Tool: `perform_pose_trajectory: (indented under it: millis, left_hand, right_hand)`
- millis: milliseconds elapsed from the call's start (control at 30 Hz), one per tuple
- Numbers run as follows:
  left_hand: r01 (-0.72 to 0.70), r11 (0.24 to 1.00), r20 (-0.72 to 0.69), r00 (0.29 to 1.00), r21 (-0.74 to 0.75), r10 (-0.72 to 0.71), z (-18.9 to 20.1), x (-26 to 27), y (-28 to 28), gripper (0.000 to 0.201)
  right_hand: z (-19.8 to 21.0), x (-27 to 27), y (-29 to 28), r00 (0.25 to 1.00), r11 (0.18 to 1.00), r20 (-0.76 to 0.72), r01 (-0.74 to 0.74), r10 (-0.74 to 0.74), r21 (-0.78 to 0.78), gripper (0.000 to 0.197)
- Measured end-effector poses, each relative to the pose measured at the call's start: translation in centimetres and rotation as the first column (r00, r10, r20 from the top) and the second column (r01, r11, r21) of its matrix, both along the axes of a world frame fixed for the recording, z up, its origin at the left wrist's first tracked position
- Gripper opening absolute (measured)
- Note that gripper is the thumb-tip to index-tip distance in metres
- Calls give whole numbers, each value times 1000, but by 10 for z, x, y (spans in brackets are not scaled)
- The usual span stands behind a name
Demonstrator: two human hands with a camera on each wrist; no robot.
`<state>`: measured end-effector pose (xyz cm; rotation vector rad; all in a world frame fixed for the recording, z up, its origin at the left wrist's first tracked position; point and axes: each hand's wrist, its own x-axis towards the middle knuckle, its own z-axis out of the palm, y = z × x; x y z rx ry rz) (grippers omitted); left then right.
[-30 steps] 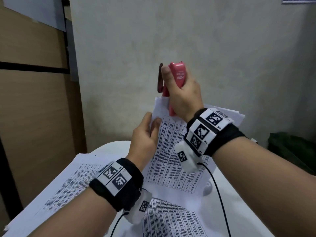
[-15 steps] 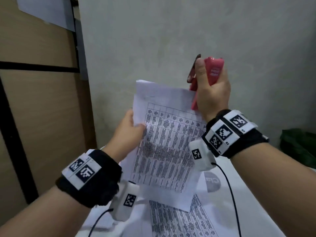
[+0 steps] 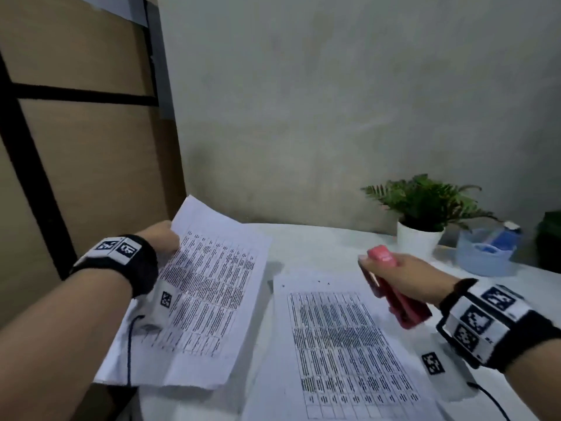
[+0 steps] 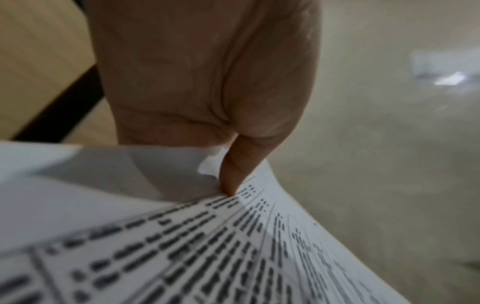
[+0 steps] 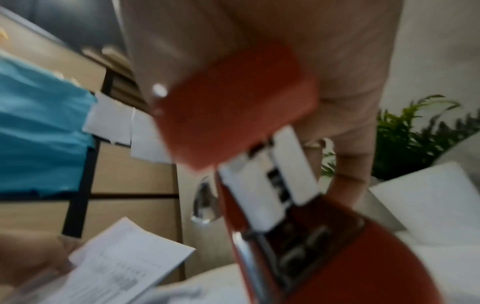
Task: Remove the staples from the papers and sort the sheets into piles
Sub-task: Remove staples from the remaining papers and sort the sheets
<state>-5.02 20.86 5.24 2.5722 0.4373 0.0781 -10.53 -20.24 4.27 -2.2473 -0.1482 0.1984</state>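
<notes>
Left hand (image 3: 161, 238) pinches the top corner of a printed sheet (image 3: 209, 287), thumb on top; the left wrist view shows the thumb (image 4: 233, 174) pressing the paper edge. Sheet hangs low over the left pile (image 3: 121, 369) at the table (image 3: 318, 247) edge, not yet flat. Right hand (image 3: 406, 275) is wrapped around the red stapler (image 3: 394, 299), held off the table above the right pile (image 3: 349, 344). Can't tell from these views whether any staple remains in the held paper.

Risks, as I judge them:
- Left pile overhangs the table edge. Dropping the sheet off-centre could tip the lot onto the floor.
- One-corner pinch lets the sheet swing and fold under itself on landing.
- Small dark specks near the top of the right pile may be loose staples; too small to confirm. They could get buried between sheets.
- Stapler hangs close over the right pile, so a low swing would scuff or shift the top page.
- Potted plant (image 3: 422, 214) and blue container (image 3: 482, 253) sit behind the right hand, within reach of a careless move.
</notes>
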Motion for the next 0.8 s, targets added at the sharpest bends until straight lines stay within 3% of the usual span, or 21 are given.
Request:
perform_pose_trajectory:
  millis: [133, 267, 367, 433, 533, 567, 667, 800]
  left_hand:
    - [-35, 991, -116, 992, 126, 49, -37, 25, 22, 22]
    - [-127, 982, 6, 992, 142, 127, -40, 37, 6, 61]
    - [71, 977, 1, 997, 202, -72, -25, 32, -36, 51]
    - [286, 921, -164, 955, 264, -249, -18, 20, -70, 37]
    - [508, 804, -504, 804, 309, -315, -17, -11, -113, 52]
    - [534, 774, -555, 779, 342, -292, -19, -21, -120, 60]
    - [536, 730, -544, 795, 423, -269, -25, -45, -127, 72]
    - [542, 734, -587, 772, 409, -243, -32, -65, -125, 62]
  right_hand:
    - [-36, 11, -6, 990, 988, -131, -78, 61, -130, 48]
    - [-44, 17, -9, 970, 950, -239, -119, 49, -290, 47]
    - [-43, 18, -13, 938, 961, -345, -118, 26, -250, 47]
    - [-43, 14, -18, 920, 972, -391, -125, 38, -199, 49]
    - [-46, 8, -28, 919, 958, -393, -127, 17, -256, 48]
    - [-47, 7, -31, 927, 945, -374, -112, -11, -307, 49]
    - [-51, 6, -40, 939, 932, -340, -85, -43, -354, 55]
    - [-51, -1, -38, 939, 924, -343, -111, -24, -366, 51]
